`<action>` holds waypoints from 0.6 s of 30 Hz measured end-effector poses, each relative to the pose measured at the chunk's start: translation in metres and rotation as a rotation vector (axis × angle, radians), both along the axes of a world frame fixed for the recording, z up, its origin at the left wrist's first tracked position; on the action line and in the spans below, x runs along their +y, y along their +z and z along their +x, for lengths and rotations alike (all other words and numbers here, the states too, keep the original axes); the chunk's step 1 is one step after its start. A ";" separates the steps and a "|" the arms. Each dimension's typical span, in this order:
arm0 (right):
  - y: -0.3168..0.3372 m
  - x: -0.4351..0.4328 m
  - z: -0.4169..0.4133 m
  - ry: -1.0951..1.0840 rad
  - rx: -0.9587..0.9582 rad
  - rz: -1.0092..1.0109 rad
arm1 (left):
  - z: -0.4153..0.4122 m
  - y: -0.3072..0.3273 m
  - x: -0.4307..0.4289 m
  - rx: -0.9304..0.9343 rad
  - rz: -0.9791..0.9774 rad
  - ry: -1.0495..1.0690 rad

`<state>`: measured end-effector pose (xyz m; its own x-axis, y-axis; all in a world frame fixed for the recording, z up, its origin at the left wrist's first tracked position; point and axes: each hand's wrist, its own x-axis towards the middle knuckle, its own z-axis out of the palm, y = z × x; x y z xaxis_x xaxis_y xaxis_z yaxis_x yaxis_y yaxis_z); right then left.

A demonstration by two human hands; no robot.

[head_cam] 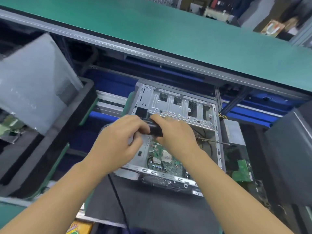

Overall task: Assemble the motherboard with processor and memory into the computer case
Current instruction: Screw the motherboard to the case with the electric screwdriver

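An open silver computer case [177, 105] lies on its side in front of me. A green motherboard [166, 162] with a square silver processor [166, 156] sits inside the case's near half. Both hands hover over the case and grip one black cylindrical tool [154, 128]. My left hand [121, 139] wraps its left end with curled fingers. My right hand [177, 132] closes over its right end from above. The hands hide the tool's tip. I cannot pick out any memory stick.
A raised green shelf [168, 31] overhangs the far side. A black foam tray [50, 141] with a grey anti-static bag [33, 81] stands at left. A dark case panel [290, 157] leans at right, beside another green board [241, 171]. A black cable [118, 196] runs towards me.
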<state>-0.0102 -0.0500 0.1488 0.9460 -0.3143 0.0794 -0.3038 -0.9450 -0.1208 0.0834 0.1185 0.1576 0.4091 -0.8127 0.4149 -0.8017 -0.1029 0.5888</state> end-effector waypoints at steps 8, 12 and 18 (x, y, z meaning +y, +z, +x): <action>-0.004 0.079 0.039 0.146 0.008 -0.270 | 0.029 -0.002 0.053 -0.299 0.538 0.331; -0.002 0.123 0.060 0.281 -0.005 -0.343 | 0.046 -0.004 0.086 0.130 0.638 0.374; -0.021 0.182 0.083 0.501 -0.031 -0.259 | 0.041 -0.032 0.157 0.563 0.436 0.514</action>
<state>0.0728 0.1323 0.1274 0.9705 0.2066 0.1242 0.1901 -0.9728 0.1328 0.1240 0.2755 0.1253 0.8184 -0.5108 -0.2633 -0.1964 -0.6792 0.7072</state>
